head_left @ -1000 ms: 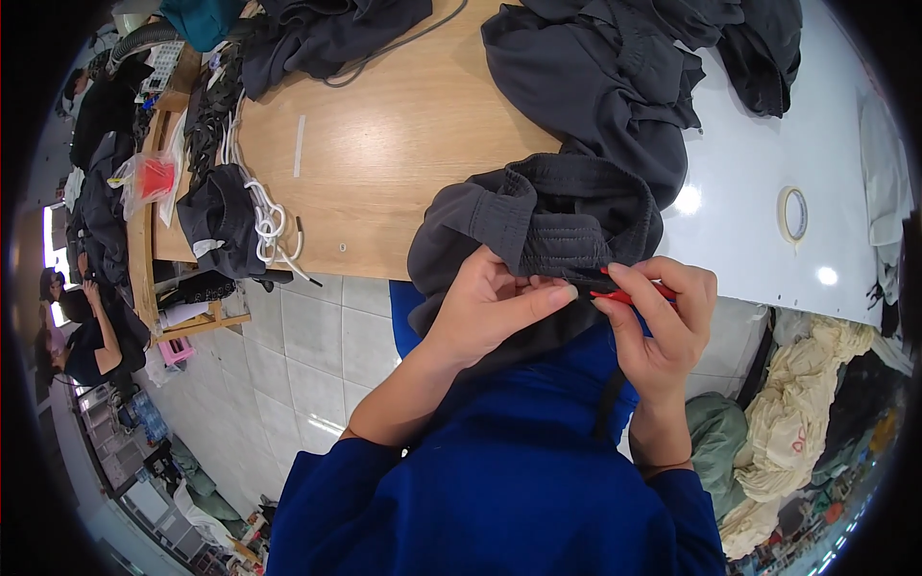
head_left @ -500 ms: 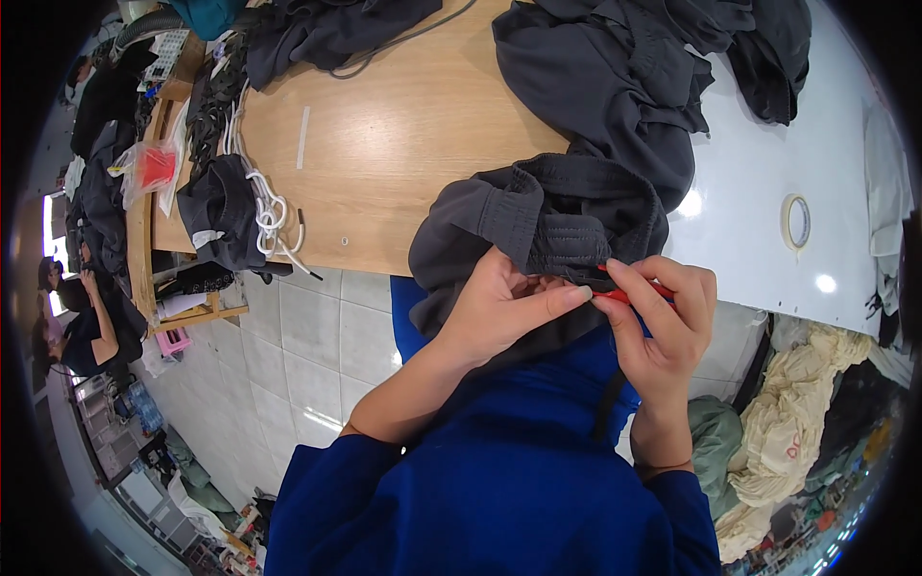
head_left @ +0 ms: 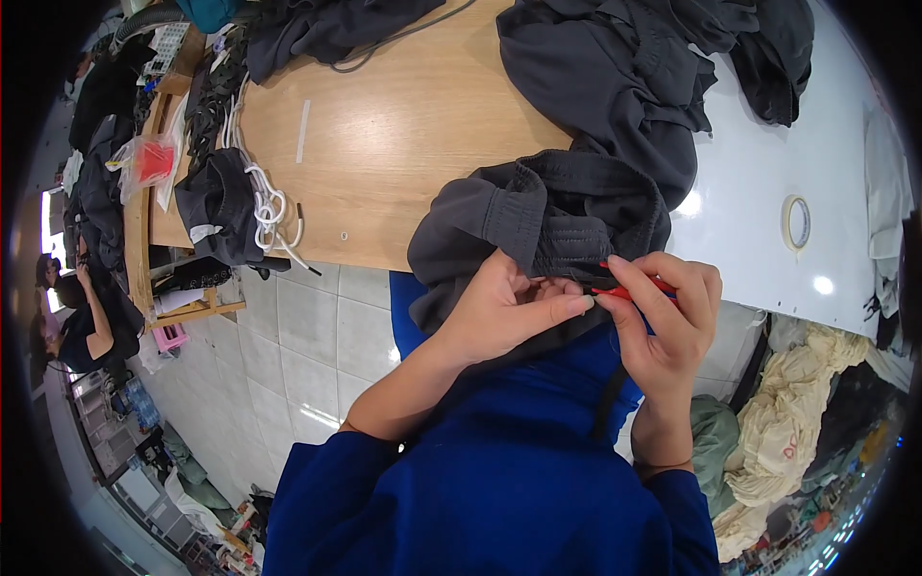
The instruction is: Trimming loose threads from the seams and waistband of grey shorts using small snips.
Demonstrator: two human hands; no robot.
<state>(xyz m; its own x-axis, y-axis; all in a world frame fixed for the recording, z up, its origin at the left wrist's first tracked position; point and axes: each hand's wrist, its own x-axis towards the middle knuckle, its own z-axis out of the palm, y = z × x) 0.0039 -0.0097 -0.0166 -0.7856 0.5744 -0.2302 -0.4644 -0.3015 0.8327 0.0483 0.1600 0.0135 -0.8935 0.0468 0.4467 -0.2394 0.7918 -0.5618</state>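
A dark grey garment with a gathered elastic waistband [head_left: 574, 240] hangs over the table's near edge toward my lap. My left hand [head_left: 509, 305] pinches the edge of its waistband, thumb stretched to the right along the cloth. My right hand [head_left: 667, 312] is closed on a slim red two-armed tool [head_left: 636, 281], its tips at the waistband edge beside my left thumb. The fingers cover much of the tool, so its exact kind is hidden. Fine loose thread seems to hang below the right fingers.
More dark grey garments [head_left: 615, 86] lie beyond on the wooden table [head_left: 384, 125]. White cords [head_left: 269, 211] and a dark piece of cloth sit at left. A tape roll [head_left: 795, 223] rests on the white surface. Cream cloth [head_left: 783, 422] is heaped at lower right. Another person [head_left: 86, 322] is far left.
Both hands stay at the same spot on the waistband. The red tool's tips have shifted very slightly; the garment has barely moved.
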